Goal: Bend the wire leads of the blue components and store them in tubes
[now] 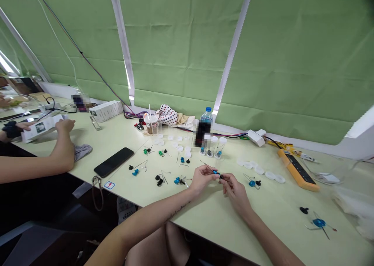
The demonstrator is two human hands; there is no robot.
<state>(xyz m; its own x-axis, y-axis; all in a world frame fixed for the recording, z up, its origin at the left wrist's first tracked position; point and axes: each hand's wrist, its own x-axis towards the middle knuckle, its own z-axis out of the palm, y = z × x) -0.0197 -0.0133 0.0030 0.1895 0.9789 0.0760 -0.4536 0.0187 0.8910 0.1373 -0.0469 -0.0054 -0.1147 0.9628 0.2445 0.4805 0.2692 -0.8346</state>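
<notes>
My left hand (202, 178) is pinched on a small blue component (215, 172) with thin metal leads, held just above the pale table (216, 215). My right hand (233, 188) meets it from the right, fingertips closed on a small black piece (221, 176) touching the blue one. Both hands hover near the table's middle. Loose blue, green and black components (159, 179) with wire leads lie scattered to the left of my hands. Another blue one (251, 183) lies just right of them.
A black phone (113, 162) lies at the left. White round caps (270, 175), clear vials (214, 147), a water bottle (206, 117) and a drink cup (151, 124) stand behind. An orange multimeter (296, 169) lies at the right. Another person's arms (37, 160) hold a white box (41, 128) far left.
</notes>
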